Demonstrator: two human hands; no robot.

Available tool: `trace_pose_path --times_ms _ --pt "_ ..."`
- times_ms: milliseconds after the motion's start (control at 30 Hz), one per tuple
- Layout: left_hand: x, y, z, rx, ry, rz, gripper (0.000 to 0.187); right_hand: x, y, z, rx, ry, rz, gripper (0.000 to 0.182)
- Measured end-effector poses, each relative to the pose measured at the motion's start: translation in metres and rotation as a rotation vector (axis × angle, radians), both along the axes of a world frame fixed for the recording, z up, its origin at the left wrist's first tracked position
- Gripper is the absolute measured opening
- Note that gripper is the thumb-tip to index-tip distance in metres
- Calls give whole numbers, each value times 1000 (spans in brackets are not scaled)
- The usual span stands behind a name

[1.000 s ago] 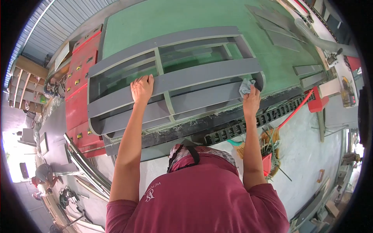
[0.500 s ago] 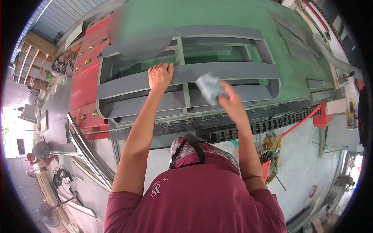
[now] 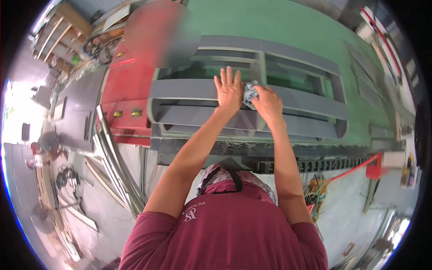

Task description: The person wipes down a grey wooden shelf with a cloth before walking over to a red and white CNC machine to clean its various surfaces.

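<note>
A grey shelf unit [image 3: 306,95] with several compartments lies on a green-topped table [image 3: 270,20]. My left hand [image 3: 230,94] is spread over the unit's middle board, fingers stretched out and pointing away from me. Just right of it, my right hand [image 3: 268,104] grips a crumpled pale blue-grey cloth [image 3: 250,93]. The cloth is against the same board, near the upright divider [image 3: 261,67]. Part of the cloth is hidden by my right fingers.
Red panels with yellow-black fittings [image 3: 128,92] adjoin the table's left side. Long metal strips [image 3: 114,157] lean at the lower left. A slotted dark rail [image 3: 315,165] runs along the table's front edge. A red-handled tool [image 3: 353,166] is at the right. Another person [image 3: 47,155] is far left.
My left hand has gone from curled over the board's edge to spread flat. My right hand has brought the cloth down beside it. The view has shifted, placing the shelf unit farther right.
</note>
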State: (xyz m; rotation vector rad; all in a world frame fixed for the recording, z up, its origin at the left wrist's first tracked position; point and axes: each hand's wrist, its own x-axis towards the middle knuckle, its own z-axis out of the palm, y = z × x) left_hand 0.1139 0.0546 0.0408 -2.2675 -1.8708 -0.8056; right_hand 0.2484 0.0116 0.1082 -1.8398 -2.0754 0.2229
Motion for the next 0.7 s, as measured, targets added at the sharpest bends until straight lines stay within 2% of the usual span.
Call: trace_pose_path --times_ms 233,433,600,700 --pt "-105 -25 3 -69 -61 87 51 -82 13 -3 39 45 82 37" --pt "-201 -65 6 -105 22 235 50 -171 31 -13 97 65 255 33" --pt "-264 -106 7 -141 -19 283 49 -252 45 -19 117 111 396 34" --pt "-294 -117 10 -316 -426 311 49 -293 35 -17 106 155 475 34"
